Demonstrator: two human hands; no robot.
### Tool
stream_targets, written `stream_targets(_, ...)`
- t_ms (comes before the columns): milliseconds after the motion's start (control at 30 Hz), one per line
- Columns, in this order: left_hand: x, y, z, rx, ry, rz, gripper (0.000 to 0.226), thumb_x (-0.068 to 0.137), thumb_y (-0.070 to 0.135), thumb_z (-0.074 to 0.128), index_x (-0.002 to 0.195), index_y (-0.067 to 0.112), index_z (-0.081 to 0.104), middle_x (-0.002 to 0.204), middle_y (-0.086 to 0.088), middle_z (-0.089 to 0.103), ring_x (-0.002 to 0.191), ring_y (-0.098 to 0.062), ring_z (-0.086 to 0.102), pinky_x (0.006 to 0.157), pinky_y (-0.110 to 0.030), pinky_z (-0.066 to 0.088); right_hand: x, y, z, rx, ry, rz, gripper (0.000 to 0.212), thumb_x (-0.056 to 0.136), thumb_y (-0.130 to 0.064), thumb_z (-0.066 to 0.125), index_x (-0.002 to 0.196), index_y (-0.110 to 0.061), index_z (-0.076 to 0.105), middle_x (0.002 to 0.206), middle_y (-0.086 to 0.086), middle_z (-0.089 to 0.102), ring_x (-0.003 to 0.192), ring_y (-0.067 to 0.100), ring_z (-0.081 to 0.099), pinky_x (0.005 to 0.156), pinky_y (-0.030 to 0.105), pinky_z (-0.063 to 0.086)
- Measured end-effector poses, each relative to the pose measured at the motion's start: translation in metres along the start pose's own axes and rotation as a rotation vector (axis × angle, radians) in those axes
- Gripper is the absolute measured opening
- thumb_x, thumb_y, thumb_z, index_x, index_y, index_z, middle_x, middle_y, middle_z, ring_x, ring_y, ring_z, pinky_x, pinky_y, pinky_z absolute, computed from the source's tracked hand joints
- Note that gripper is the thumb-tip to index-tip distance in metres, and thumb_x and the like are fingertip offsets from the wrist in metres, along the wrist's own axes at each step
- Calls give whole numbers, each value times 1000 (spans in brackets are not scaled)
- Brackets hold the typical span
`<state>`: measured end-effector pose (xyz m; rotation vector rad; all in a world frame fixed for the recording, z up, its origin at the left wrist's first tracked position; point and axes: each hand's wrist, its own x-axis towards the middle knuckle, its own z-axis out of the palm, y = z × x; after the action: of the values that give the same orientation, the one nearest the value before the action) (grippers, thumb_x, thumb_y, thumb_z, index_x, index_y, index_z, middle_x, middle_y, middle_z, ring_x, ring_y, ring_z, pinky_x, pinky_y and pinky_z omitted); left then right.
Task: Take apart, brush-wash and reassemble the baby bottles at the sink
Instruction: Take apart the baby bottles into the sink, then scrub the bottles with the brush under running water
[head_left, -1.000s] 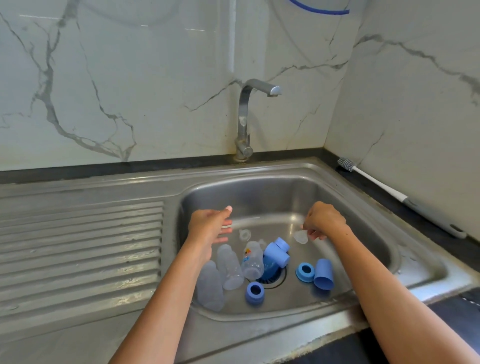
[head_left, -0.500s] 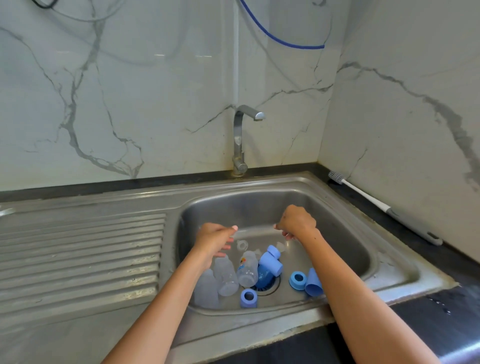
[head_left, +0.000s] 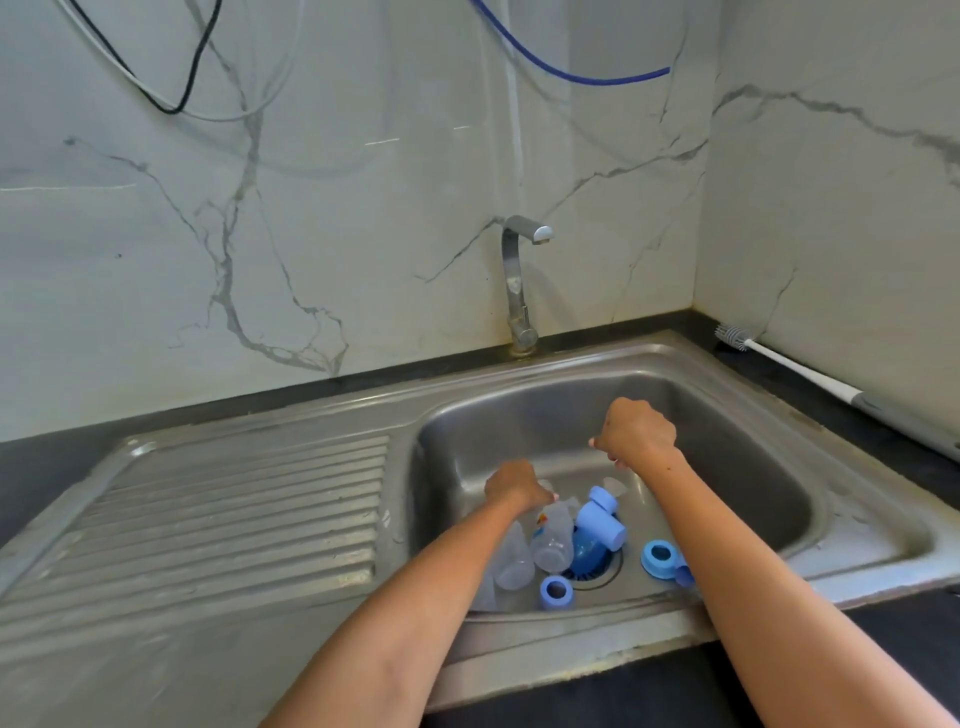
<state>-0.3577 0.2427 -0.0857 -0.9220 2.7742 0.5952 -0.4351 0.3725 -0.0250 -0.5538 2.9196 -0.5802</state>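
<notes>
Several clear bottle bodies lie in the steel sink by the drain, beside a blue bottle and a blue cap. Two blue collar rings and a clear teat lie on the sink floor. My left hand reaches down to the top of the printed clear bottle, and its fingers are hidden behind its back. My right hand hovers above the teat with fingers curled and nothing visible in them. My right forearm hides part of another blue cap.
A white-handled bottle brush lies on the dark counter along the right wall. The tap stands behind the basin, with no water running. A ribbed drainboard lies to the left. Cables hang on the marble wall.
The view has tilted up. My left hand has dropped down onto the bottles. My right hand has moved left and higher, away from the teat.
</notes>
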Motion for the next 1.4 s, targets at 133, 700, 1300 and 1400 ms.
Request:
stream_targets(133,17,2,4,161,-11,28,70,80,60,63,129,12,48,131,-5,53,122,-24,50,97,-31,37,5,-4,6,-30,3,-20,20,90,-30,64,95,-10,62,93,7,70,87,22,67,69,29,45)
stream_targets(700,17,12,11,35,-43,9,60,76,49,73,118,12,51,111,-6,61,117,-24,54,106,-35,33,12,-4,14,-50,5,-22,26,88,-37,66,97,-12,64,91,4,69,82,18,67,72,27,52)
stream_targets(1300,-61,-7,-64,-1374,230,72,26,84,34,70,102,17,61,103,-8,69,95,-22,67,83,-35,56,-37,-30,-7,1035,-328,-139,23,93,-24,63,104,-4,66,94,8,75,86,19,73,68,28,58)
stream_targets(1400,-70,-8,-68,-1351,121,210,28,89,27,65,115,21,59,107,-8,67,98,-21,66,76,-32,57,-39,-29,-7,1097,-331,-170,22,93,-21,62,106,-3,66,98,10,74,90,21,72,75,30,58)
